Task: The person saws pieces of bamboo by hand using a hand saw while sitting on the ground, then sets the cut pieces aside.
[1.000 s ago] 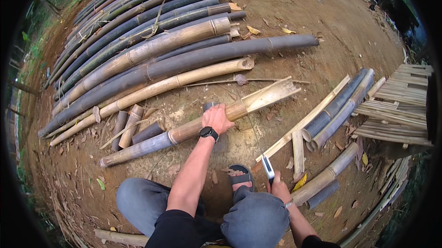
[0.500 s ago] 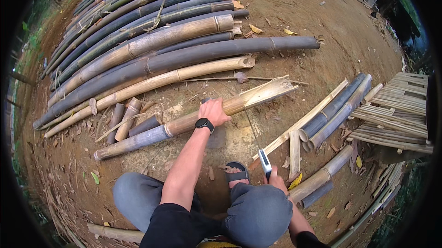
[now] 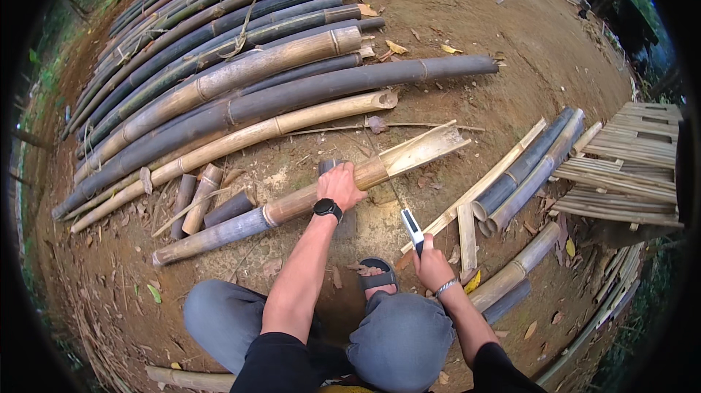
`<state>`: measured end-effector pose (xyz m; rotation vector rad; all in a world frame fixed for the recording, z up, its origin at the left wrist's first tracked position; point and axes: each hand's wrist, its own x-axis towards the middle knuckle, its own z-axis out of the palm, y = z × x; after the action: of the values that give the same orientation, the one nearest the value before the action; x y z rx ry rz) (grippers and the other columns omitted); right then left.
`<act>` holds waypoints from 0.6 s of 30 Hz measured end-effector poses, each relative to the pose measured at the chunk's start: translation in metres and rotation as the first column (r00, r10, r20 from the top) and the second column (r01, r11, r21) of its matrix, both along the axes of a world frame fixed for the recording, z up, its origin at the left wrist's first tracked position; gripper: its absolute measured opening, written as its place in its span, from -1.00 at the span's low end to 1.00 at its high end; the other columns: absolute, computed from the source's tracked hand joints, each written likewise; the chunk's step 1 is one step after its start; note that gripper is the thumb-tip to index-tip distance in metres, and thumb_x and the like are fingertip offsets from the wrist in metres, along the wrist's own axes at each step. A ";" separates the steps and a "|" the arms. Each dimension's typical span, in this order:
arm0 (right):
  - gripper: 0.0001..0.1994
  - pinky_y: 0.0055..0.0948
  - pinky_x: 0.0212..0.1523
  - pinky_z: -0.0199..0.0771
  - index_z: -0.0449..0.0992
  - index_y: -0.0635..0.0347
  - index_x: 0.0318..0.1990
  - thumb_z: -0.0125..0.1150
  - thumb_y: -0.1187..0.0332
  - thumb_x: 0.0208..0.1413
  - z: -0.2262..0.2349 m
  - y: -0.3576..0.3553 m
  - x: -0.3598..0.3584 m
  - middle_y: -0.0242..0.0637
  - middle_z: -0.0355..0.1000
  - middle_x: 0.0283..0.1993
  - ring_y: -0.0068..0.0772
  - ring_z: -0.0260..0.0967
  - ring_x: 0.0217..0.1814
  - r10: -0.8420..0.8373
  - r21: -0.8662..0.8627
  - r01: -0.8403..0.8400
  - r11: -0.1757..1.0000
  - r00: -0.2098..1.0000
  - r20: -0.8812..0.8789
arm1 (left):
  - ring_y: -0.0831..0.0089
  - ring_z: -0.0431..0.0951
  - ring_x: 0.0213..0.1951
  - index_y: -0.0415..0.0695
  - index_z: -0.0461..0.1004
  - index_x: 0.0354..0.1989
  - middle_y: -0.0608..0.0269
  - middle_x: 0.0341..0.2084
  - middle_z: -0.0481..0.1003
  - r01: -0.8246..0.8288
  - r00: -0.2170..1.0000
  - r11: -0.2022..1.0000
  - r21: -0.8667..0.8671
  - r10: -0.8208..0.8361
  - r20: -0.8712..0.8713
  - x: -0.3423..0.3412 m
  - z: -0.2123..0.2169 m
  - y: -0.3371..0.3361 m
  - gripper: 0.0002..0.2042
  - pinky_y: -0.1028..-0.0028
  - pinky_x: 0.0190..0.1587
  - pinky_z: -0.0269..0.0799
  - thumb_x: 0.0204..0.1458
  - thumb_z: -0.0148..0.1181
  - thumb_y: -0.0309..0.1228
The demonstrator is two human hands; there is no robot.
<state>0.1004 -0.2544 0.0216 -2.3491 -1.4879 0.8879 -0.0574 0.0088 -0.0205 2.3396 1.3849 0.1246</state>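
A bamboo pole (image 3: 292,205) lies slantwise in front of me, its far right end opened into a split, pale trough (image 3: 426,149). My left hand (image 3: 340,187), with a black watch on its wrist, is closed around the pole left of the split part. My right hand (image 3: 432,267) grips the dark handle of a hand saw (image 3: 412,229). Its thin blade, seen nearly edge-on, reaches away from me across the pole where the split part begins. Whether the teeth have cut in cannot be made out. A short dark bamboo piece (image 3: 328,166) sits under the pole beside my left hand.
Long bamboo poles (image 3: 285,94) lie side by side at the far left. Short bamboo offcuts (image 3: 196,199) are at left. Dark bamboo lengths (image 3: 527,164), a slatted bamboo stack (image 3: 628,167) and another pole (image 3: 515,269) lie right. My sandalled foot (image 3: 378,276) is below the saw.
My right hand has moved forward from beside my knee, pushing the saw away from me along its blade. My left hand stays on the pole. The view has shifted slightly.
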 end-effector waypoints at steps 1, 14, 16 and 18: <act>-0.50 0.25 -0.39 0.45 0.10 0.44 0.14 0.15 0.30 0.23 -0.005 0.010 -0.001 0.29 0.46 -0.51 0.42 0.47 -0.39 0.021 0.027 -0.022 0.999 0.999 0.028 | 0.05 0.64 -0.15 -0.15 0.51 -0.16 -0.02 -0.24 0.62 0.007 1.000 1.000 -0.002 -0.007 0.001 -0.001 -0.001 0.000 -0.47 0.17 -0.10 0.57 -0.31 0.45 -0.12; -0.59 0.22 -0.41 0.48 0.19 0.31 0.08 0.12 0.23 0.26 0.045 -0.076 0.006 0.17 0.50 -0.49 0.35 0.48 -0.44 -0.053 -0.090 0.051 0.995 0.998 -0.026 | 0.07 0.63 -0.11 -0.12 0.52 -0.10 0.01 -0.17 0.61 -0.020 0.998 0.999 0.029 0.021 -0.051 0.010 0.000 -0.001 -0.41 0.16 -0.04 0.55 -0.34 0.48 -0.07; -0.59 0.22 -0.40 0.48 0.18 0.31 0.08 0.13 0.23 0.25 0.035 -0.075 0.006 0.18 0.50 -0.49 0.36 0.49 -0.43 -0.052 -0.102 0.051 0.993 0.999 -0.006 | 0.06 0.62 -0.10 -0.12 0.52 -0.08 0.01 -0.17 0.61 -0.037 0.999 0.999 0.027 0.038 -0.031 0.011 -0.001 -0.002 -0.39 0.16 -0.03 0.55 -0.35 0.49 -0.08; -0.59 0.22 -0.39 0.48 0.18 0.30 0.07 0.13 0.23 0.25 0.030 -0.072 0.005 0.19 0.50 -0.49 0.36 0.49 -0.42 -0.058 -0.086 0.056 0.995 0.998 -0.017 | 0.06 0.62 -0.11 -0.13 0.53 -0.05 0.00 -0.17 0.61 -0.053 0.998 0.997 0.056 0.051 0.022 0.004 -0.002 -0.002 -0.37 0.17 -0.03 0.54 -0.37 0.50 -0.10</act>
<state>0.1051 -0.3263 0.0515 -2.4228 -1.3941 0.9759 -0.0532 0.0073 -0.0223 2.3421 1.4505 0.2057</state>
